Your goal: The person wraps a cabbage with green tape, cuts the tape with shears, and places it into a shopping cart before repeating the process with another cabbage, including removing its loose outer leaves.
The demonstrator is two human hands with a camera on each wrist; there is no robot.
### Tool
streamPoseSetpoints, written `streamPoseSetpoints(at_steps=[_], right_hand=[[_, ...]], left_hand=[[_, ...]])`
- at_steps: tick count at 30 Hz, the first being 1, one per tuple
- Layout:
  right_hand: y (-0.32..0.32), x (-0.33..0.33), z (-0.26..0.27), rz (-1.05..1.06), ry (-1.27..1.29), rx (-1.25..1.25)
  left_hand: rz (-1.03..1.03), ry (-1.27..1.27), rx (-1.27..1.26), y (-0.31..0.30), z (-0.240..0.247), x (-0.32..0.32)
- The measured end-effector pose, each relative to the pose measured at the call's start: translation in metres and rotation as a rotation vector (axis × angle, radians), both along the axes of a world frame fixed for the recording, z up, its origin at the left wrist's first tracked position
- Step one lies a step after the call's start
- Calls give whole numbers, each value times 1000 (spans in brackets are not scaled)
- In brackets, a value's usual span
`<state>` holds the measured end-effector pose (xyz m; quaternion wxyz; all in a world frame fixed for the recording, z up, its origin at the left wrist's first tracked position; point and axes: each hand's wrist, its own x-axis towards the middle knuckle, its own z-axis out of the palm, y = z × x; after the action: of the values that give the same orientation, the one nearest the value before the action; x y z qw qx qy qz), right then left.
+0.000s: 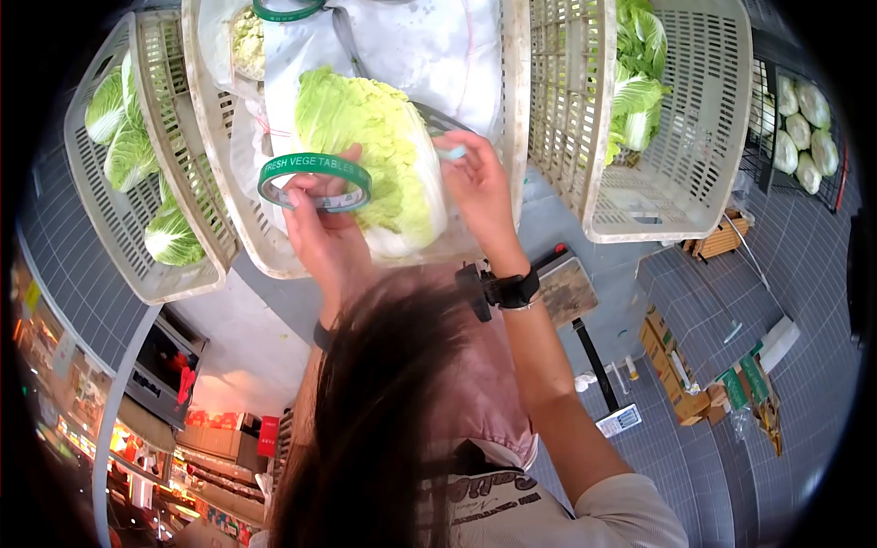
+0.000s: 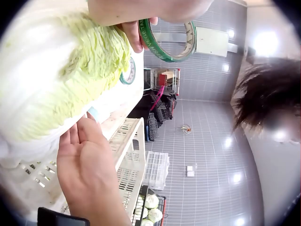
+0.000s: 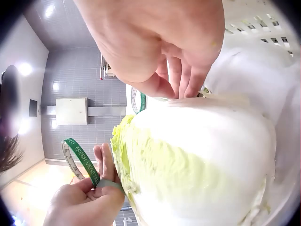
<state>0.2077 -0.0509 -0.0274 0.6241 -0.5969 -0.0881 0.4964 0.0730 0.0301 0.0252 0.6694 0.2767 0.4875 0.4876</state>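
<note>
A napa cabbage (image 1: 402,173) with pale yellow-green leaves lies on its side over white sheeting in the middle crate. My left hand (image 1: 324,239) holds a green tape roll (image 1: 315,164) printed "FRESH VEGETABLES" at the cabbage's leafy side. From that roll a pale tape strip (image 3: 110,184) runs to the cabbage. On the opposite side, my right hand (image 1: 480,187) has bent fingers and pinches a short pale bluish piece of tape (image 1: 452,153). Its fingertips (image 3: 190,89) are right at the cabbage's white surface.
A second green tape roll (image 1: 289,7) lies at the middle crate's far side. Crates with cabbages stand on the left (image 1: 196,155) and right (image 1: 566,137). Beyond the right crate, a black wire basket (image 1: 766,119) holds more pale cabbages. A cardboard box (image 1: 671,365) stands on the floor.
</note>
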Motion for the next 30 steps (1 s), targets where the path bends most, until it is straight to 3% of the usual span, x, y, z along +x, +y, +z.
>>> streamPoseSetpoints(at_steps=[4,13,19,23,26,30], right_hand=[[3,1,-1,37,-29,-106],[7,-8,-4,-162,-65,-225],[10,-36,29,-147,-398,-442],[-7,-55,29,-328,-316,-382],[-1,-55,58,-430,-202,-368],[10,-47,65,-147,-467,-414]], left_hand=[[-8,-20,-16,1,-2,-3],[-31,-63,-17,4,2,-4],[-3,-12,-76,-4,3,-15],[1,-10,-171,-6,7,-17],[57,-95,-132,-2,-12,-19],[69,-205,-78,23,-25,-17]])
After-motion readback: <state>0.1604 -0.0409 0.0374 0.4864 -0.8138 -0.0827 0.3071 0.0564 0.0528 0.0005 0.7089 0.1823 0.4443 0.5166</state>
